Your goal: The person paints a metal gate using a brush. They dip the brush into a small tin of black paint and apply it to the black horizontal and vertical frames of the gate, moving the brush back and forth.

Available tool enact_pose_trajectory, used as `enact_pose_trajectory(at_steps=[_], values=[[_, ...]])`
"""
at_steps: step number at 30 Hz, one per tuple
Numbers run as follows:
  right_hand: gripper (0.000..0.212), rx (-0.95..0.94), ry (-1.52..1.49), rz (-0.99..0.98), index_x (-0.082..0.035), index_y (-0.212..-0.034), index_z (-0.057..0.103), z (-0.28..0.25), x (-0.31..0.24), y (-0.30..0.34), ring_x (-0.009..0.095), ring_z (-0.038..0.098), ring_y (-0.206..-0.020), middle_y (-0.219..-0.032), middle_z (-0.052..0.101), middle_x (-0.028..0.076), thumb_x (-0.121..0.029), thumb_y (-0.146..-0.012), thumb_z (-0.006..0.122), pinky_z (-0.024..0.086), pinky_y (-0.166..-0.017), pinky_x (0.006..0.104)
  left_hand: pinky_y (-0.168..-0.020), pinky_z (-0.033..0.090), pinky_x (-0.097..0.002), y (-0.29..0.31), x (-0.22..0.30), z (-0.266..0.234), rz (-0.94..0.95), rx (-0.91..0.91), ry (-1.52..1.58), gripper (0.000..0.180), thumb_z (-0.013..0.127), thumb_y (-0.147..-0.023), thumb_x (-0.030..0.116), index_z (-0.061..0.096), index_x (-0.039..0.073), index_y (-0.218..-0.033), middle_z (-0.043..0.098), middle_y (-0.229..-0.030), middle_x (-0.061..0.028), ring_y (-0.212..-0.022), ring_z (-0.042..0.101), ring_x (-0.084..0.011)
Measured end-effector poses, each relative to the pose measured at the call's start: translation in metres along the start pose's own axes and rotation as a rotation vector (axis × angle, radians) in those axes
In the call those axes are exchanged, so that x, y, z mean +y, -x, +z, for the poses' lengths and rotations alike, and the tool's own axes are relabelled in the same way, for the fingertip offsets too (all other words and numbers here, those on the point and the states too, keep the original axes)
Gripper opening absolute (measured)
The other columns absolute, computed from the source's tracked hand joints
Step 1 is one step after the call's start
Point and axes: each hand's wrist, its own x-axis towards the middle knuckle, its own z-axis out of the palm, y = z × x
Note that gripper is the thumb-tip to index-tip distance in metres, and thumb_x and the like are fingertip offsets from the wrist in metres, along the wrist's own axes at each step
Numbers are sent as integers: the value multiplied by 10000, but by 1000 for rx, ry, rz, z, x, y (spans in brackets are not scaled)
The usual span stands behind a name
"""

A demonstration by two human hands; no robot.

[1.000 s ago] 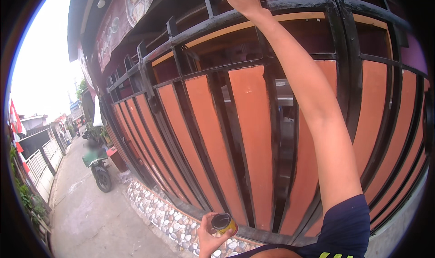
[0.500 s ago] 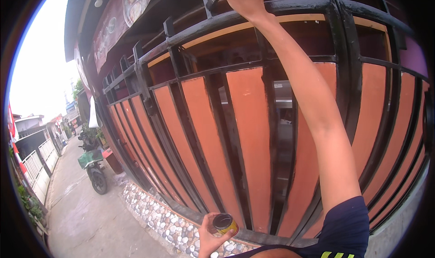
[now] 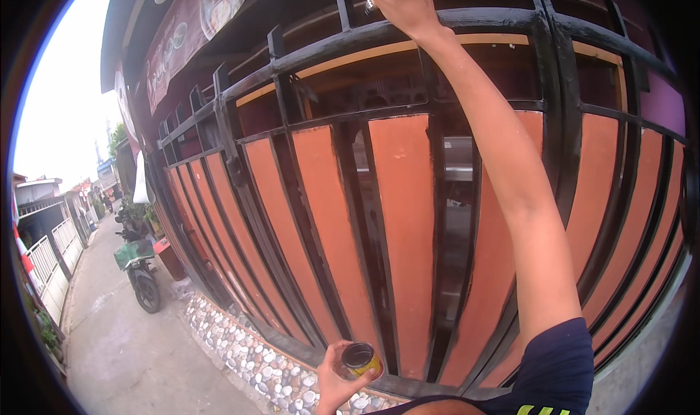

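At the top of the view my right hand [image 3: 405, 3] is closed around a paintbrush, its arm stretched up across the fence. Only a bit of the paintbrush [image 3: 370, 5] shows, just right of a short black upright spike [image 3: 345, 13] and above the black top rail [image 3: 481, 18]. Whether the bristles touch metal I cannot tell. Low in the view, my left hand [image 3: 334, 381] grips a small open paint can [image 3: 362, 359] with a yellow label. The can's inside looks dark.
Orange panels [image 3: 402, 233] between black bars make up the fence. A strip of pebbles [image 3: 240, 349] runs along its foot. On the left, a motorbike [image 3: 144, 280] with a green cover stands in the lane [image 3: 124, 357]. A banner [image 3: 193, 32] hangs above the fence.
My right hand and the paintbrush have shifted right, from the spike's top to its right side. My left hand still holds the paint can low down. The view has turned slightly.
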Motion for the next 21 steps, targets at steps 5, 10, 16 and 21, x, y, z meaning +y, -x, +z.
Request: enact_pose_trajectory(at_steps=[5,10,16,21], values=[[143,-137,-375,419,-46,-1053,365,-12,-27,-7,256,658,-524,-614,575,129,-61,-975,483,491,-481,390,-919,543,-331,-2,2,-5,14,-14,28,657,873,-684,164,498,-16,-1193,686,-1072,-126,-1026,672,-183],[154,-136,-224,367,-41,-1046,372,-4,-16,-10,299,652,-523,-623,564,143,-48,-964,502,488,-485,405,-921,546,-334,-6,-4,-5,30,-10,13,645,867,-691,165,501,-10,-1192,691,-1069,-130,-1017,681,-188],[155,-111,-315,424,-33,-1031,382,-1,-32,-17,305,664,-546,-608,566,142,-49,-955,516,499,-485,400,-918,547,-333,-12,-6,-9,16,-21,37,643,869,-689,169,507,-5,-1191,694,-1069,-126,-1019,682,-184],[152,-56,43,-4,-36,-1031,385,14,-1,-15,290,667,-544,-591,564,134,-47,-954,516,500,-471,398,-905,551,-330,-20,-12,-12,26,-39,-5,651,876,-684,185,513,1,-1192,696,-1070,-121,-1017,685,-182]])
